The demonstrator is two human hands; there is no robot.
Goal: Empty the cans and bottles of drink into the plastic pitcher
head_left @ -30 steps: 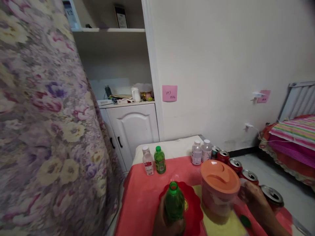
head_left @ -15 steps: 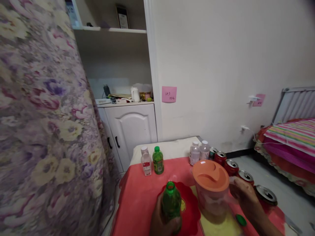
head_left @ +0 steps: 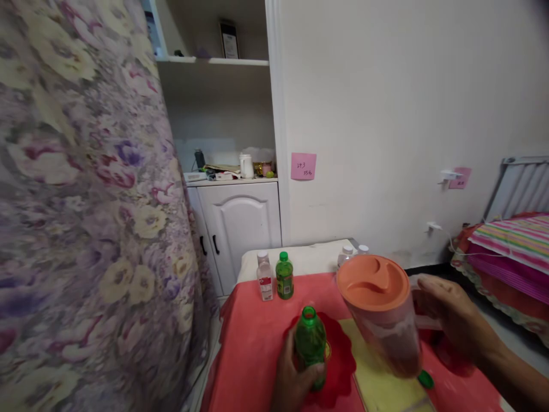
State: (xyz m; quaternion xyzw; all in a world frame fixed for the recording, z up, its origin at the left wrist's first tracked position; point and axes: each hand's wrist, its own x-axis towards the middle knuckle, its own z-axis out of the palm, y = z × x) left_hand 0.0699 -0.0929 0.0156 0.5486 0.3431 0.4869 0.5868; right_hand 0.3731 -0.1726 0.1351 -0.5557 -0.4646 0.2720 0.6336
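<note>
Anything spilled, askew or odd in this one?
No spill shows. A green cap lies loose on the red tablecloth, apart from the open green bottle in the left hand. The pitcher tilts, but the right hand holds it.

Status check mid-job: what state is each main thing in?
Front green bottle: uncapped, roughly upright, gripped by left hand
Pitcher: lidded, tilted, handle in right hand
Green cap: lying loose
Rear green bottle: capped, standing
Cabinet door: shut
</note>
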